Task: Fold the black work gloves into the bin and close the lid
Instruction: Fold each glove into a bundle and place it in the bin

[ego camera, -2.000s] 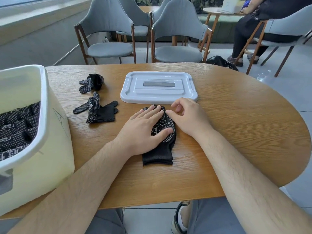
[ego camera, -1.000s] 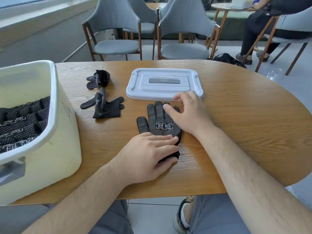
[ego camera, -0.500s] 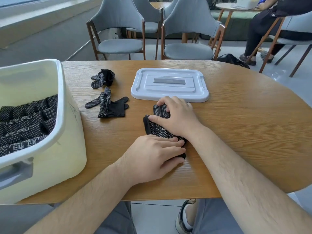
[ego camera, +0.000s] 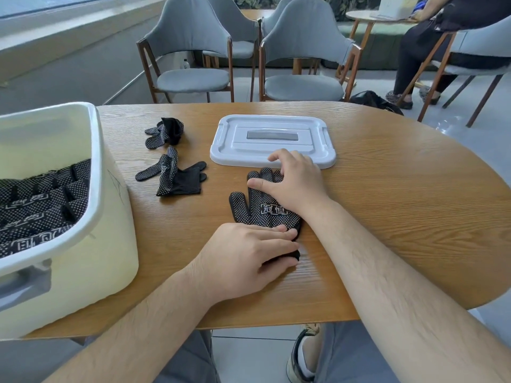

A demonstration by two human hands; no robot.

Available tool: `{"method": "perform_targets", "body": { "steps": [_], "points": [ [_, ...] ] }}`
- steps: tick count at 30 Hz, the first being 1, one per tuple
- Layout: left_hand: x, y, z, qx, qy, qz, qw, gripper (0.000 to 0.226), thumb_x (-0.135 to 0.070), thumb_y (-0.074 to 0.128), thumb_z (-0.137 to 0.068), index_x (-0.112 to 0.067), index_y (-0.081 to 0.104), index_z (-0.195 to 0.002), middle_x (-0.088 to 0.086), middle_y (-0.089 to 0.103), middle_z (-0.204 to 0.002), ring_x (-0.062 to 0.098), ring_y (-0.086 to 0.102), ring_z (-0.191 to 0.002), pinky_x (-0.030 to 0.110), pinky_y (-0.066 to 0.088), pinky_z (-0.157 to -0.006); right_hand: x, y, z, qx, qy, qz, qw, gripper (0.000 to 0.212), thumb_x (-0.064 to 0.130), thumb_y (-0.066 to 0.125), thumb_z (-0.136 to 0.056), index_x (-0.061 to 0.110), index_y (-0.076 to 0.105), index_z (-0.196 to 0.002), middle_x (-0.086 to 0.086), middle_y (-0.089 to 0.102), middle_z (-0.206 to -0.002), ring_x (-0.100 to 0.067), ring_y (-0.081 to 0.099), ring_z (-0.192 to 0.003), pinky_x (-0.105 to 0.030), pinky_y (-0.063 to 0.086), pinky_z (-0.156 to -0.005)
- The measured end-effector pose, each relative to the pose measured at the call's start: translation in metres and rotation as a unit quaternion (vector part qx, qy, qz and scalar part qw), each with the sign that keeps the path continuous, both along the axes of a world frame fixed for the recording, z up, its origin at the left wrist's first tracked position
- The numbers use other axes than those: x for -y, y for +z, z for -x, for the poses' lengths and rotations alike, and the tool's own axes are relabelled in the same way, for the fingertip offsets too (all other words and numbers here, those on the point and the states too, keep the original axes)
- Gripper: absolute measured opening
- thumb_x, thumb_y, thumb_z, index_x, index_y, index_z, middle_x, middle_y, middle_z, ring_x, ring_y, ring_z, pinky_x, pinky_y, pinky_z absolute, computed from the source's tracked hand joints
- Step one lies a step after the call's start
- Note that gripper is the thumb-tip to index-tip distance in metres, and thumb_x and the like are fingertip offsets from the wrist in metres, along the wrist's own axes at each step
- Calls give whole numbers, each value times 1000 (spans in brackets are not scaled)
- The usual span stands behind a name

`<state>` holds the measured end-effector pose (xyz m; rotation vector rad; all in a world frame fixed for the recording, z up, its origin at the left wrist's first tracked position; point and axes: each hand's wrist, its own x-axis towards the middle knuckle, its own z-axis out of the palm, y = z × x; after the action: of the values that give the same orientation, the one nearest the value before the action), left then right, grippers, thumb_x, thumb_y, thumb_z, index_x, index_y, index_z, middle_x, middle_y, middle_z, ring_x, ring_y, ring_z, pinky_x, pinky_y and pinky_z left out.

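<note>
A black dotted work glove (ego camera: 260,210) lies flat on the wooden table (ego camera: 401,205), fingers pointing away from me. My left hand (ego camera: 249,254) presses flat on its cuff end. Over the glove's fingers rests my right hand (ego camera: 296,181), fingers extended, thumb on the glove. Two more black gloves lie further left: a crumpled one (ego camera: 177,176) and a bunched one (ego camera: 166,132). The white bin (ego camera: 105,217) at the left holds several folded gloves (ego camera: 41,197). Its white lid (ego camera: 272,140) lies flat just beyond my right hand.
Grey chairs (ego camera: 193,48) stand behind the table's far edge. A seated person (ego camera: 431,37) is at the back right by a small round table. The near table edge runs just in front of my forearms.
The glove's fingers, bunched under my right hand half a second ago, now lie spread out flat. My right hand has slid toward the lid. My left hand has stayed on the cuff.
</note>
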<state>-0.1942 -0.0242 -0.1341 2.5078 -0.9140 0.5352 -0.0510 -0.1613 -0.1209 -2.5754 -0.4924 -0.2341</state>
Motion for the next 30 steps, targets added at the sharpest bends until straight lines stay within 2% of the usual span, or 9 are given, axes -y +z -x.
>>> {"method": "perform_targets", "body": {
  "steps": [7,10,12,15,17,20,24,30],
  "points": [
    [1,4,3,-29,12,21,999,22,-42,67,-96,-27,79,-108,-13,72,-122,-3,64,-117,25,58,-87,7,0,2,-19,0,-79,997,48,64,59,-92,26,58,-122,9,49,-98,-15,53,-100,-39,47,-95],
    [-1,11,2,-52,32,74,995,22,-36,61,-100,-23,80,-103,-14,73,-118,-4,65,-112,18,54,-90,24,2,8,-44,14,-52,998,57,63,66,-88,27,54,-129,10,47,-106,-10,49,-98,-34,44,-95],
    [-4,10,-2,-45,46,91,994,24,-32,59,-102,-19,79,-101,-13,74,-115,3,66,-110,15,49,-91,34,3,12,-51,-3,-41,998,63,64,68,-85,27,51,-133,10,47,-109,-10,48,-101,-34,42,-97],
    [-5,3,-7,16,126,36,991,23,-38,60,-98,-22,76,-97,-15,70,-108,14,62,-107,34,48,-89,44,4,18,-45,-38,-53,997,59,65,61,-90,26,52,-133,9,49,-108,-14,52,-109,-40,44,-101],
    [-6,2,-7,11,175,35,984,24,-44,61,-93,-25,75,-99,-16,67,-108,16,58,-107,39,48,-88,47,3,26,-38,-33,-66,997,48,62,58,-94,27,55,-128,10,51,-104,-13,54,-105,-40,46,-98],
    [-9,2,-6,-11,184,36,982,28,-47,61,-90,-25,72,-104,-16,64,-111,16,56,-108,38,47,-91,50,-3,41,-29,-9,-52,998,39,60,61,-92,31,60,-118,11,52,-102,-10,54,-99,-36,47,-94],
    [-9,-1,-5,-35,189,-25,981,38,-54,55,-90,-28,68,-114,-15,59,-117,15,52,-112,31,41,-92,51,-7,44,-5,-18,21,1000,43,67,58,-90,34,63,-117,8,54,-111,-16,52,-115,-38,39,-102],
    [-9,-2,-4,-31,188,-32,981,38,-54,54,-91,-27,67,-114,-14,59,-117,15,52,-111,30,42,-94,48,-9,45,8,-52,20,998,31,58,55,-96,35,65,-115,7,56,-112,-19,53,-113,-39,41,-98]
  ]
}}
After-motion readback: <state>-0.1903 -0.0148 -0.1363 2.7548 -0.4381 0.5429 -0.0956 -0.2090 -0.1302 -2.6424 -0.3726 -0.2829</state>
